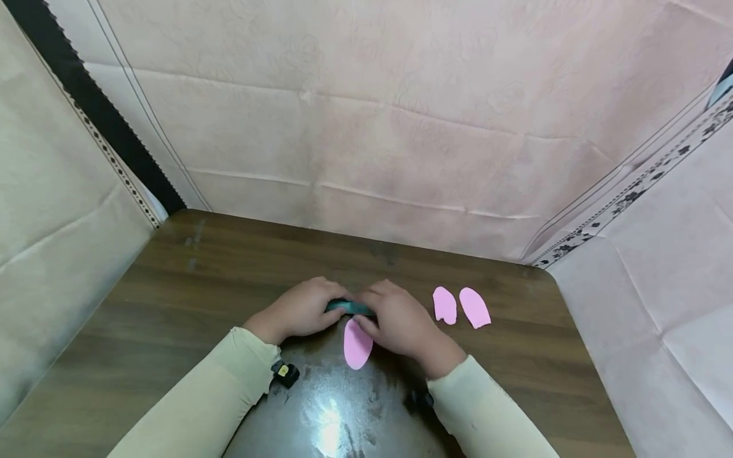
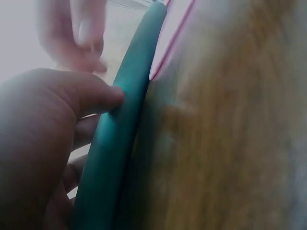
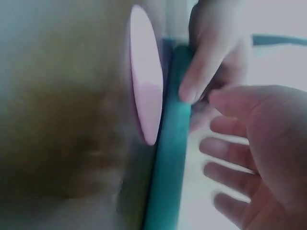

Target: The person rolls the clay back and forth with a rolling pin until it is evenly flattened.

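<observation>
My left hand (image 1: pixel 306 308) holds a smooth teal-green rod (image 1: pixel 352 308), its thumb (image 2: pixel 103 96) pressed on the side of it. The rod lies crosswise between both hands; its exact material is unclear. My right hand (image 1: pixel 397 321) is beside the rod's other end, fingers (image 3: pixel 230 175) apart and loosely bent, with a visible gap to the rod in the right wrist view. A pink petal-shaped piece (image 1: pixel 357 346), rounded at its near end, lies flat on the table along the near side of the rod. Some fingers of the left hand are hidden behind the rod.
Two more pink petal-shaped pieces, a notched one (image 1: pixel 445 306) and a smooth one (image 1: pixel 475 308), lie on the brown wooden table (image 1: pixel 229 267) to the right. Pale patterned cloth (image 1: pixel 366 140) hangs behind the table and at both sides. Light glares off the near surface.
</observation>
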Available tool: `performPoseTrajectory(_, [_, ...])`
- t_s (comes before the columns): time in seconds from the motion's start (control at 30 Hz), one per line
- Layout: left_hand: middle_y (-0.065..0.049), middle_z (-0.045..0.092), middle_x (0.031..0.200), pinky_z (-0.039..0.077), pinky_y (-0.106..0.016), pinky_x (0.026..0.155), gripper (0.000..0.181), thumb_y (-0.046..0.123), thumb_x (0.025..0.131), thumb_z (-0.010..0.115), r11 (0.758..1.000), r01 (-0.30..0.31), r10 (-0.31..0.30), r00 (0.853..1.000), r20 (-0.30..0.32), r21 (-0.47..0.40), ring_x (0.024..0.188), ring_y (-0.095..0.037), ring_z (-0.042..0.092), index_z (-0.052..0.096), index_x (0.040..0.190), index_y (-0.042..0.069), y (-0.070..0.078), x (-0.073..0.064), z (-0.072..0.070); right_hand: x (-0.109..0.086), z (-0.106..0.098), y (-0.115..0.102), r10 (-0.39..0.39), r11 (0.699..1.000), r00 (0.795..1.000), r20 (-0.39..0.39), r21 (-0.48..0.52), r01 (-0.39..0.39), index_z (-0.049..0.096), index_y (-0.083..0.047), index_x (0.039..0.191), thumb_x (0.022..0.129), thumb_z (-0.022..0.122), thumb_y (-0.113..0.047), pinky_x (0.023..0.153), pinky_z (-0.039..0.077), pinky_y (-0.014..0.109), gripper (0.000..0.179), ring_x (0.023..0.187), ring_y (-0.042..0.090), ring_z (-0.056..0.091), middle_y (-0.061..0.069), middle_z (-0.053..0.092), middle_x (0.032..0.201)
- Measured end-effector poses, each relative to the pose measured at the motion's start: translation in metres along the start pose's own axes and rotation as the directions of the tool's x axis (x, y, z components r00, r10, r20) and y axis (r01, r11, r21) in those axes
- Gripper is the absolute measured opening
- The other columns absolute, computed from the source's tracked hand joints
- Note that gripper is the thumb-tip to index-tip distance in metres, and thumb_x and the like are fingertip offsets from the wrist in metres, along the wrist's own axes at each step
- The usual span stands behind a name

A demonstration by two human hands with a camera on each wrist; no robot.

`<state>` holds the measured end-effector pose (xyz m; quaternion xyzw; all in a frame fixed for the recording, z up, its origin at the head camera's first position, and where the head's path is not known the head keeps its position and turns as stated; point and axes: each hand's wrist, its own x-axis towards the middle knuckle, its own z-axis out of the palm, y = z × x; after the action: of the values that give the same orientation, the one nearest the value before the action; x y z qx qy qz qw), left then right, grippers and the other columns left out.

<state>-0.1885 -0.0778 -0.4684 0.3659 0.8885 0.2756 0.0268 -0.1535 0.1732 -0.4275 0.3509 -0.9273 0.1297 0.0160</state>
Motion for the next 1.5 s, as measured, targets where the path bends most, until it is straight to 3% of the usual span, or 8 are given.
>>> performPoseTrajectory(0.07, [0.005, 0.079, 0.138, 0.06, -0.045, 0.105, 0.029, 0.027, 0.113, 0.07, 1.0, 0.009, -0.009, 1.0, -0.011, 0.008, 0.122, -0.019, 0.071, 0.08, 0.139, 0.019, -0.001, 0.0, 0.0, -0.01, -0.002, -0.006, -0.091, 0.995, 0.996, 0.006, -0.027, 0.091, 0.082, -0.018, 0.126, 0.106, 0.081, -0.037, 0.108, 0.061, 0.04, 0.028, 0.122, 0.019, 0.072, -0.004, 0.078, 0.124])
performPoseTrajectory(0.13, [0.005, 0.079, 0.141, 0.06, -0.044, 0.106, 0.031, 0.028, 0.114, 0.069, 1.0, 0.02, -0.02, 1.0, -0.015, 0.013, 0.124, -0.019, 0.07, 0.079, 0.142, 0.02, -0.002, -0.001, 0.001, -0.018, -0.001, -0.01, -0.164, 0.984, 0.985, 0.043, -0.056, 0.167, 0.083, -0.02, 0.122, 0.103, 0.085, -0.04, 0.105, 0.061, 0.036, 0.028, 0.12, 0.016, 0.071, -0.007, 0.077, 0.121])
performPoseTrajectory(0.27, [0.004, 0.079, 0.142, 0.06, -0.044, 0.105, 0.032, 0.029, 0.114, 0.069, 0.999, 0.027, -0.026, 0.999, -0.028, 0.026, 0.124, -0.018, 0.07, 0.079, 0.143, 0.022, -0.005, -0.002, 0.002, -0.026, 0.005, -0.012, -0.241, 0.964, 0.965, 0.104, -0.087, 0.251, 0.082, -0.022, 0.12, 0.094, 0.092, -0.048, 0.109, 0.059, 0.034, 0.038, 0.12, 0.013, 0.069, -0.007, 0.075, 0.121])
performPoseTrajectory(0.43, [0.006, 0.079, 0.142, 0.06, -0.044, 0.105, 0.033, 0.032, 0.114, 0.069, 0.999, 0.028, -0.026, 0.999, -0.034, 0.038, 0.124, -0.017, 0.07, 0.079, 0.144, 0.024, -0.007, -0.003, 0.006, -0.031, 0.013, -0.01, -0.246, 0.962, 0.964, 0.104, -0.095, 0.256, 0.082, -0.022, 0.121, 0.094, 0.093, -0.047, 0.111, 0.058, 0.033, 0.039, 0.124, 0.012, 0.068, -0.007, 0.074, 0.126])
performPoseTrajectory(0.7, [0.007, 0.079, 0.141, 0.06, -0.044, 0.106, 0.032, 0.033, 0.113, 0.069, 0.999, 0.017, -0.014, 0.998, -0.06, 0.049, 0.124, -0.017, 0.071, 0.079, 0.143, 0.025, -0.01, -0.002, 0.009, -0.032, 0.017, -0.009, -0.319, 0.934, 0.946, 0.06, -0.147, 0.324, 0.083, -0.024, 0.116, 0.099, 0.089, -0.038, 0.111, 0.058, 0.031, 0.023, 0.125, 0.012, 0.069, -0.009, 0.074, 0.131])
performPoseTrajectory(1.07, [0.007, 0.079, 0.141, 0.06, -0.044, 0.107, 0.032, 0.035, 0.114, 0.068, 0.999, 0.027, -0.024, 0.997, -0.07, 0.039, 0.123, -0.017, 0.071, 0.079, 0.142, 0.026, -0.01, -0.004, 0.01, -0.025, 0.02, -0.018, -0.421, 0.882, 0.907, 0.022, -0.225, 0.415, 0.081, -0.026, 0.105, 0.097, 0.082, -0.025, 0.105, 0.058, 0.029, 0.008, 0.114, 0.01, 0.071, -0.013, 0.075, 0.113])
performPoseTrajectory(1.5, [0.009, 0.079, 0.141, 0.059, -0.043, 0.107, 0.032, 0.036, 0.115, 0.067, 0.998, 0.029, -0.025, 0.997, -0.072, 0.048, 0.124, -0.016, 0.07, 0.079, 0.142, 0.027, -0.01, -0.004, 0.01, -0.022, 0.024, -0.02, -0.431, 0.877, 0.9, 0.059, -0.209, 0.433, 0.074, -0.028, 0.097, 0.101, 0.077, -0.027, 0.112, 0.055, 0.03, 0.005, 0.119, 0.011, 0.068, -0.013, 0.073, 0.116])
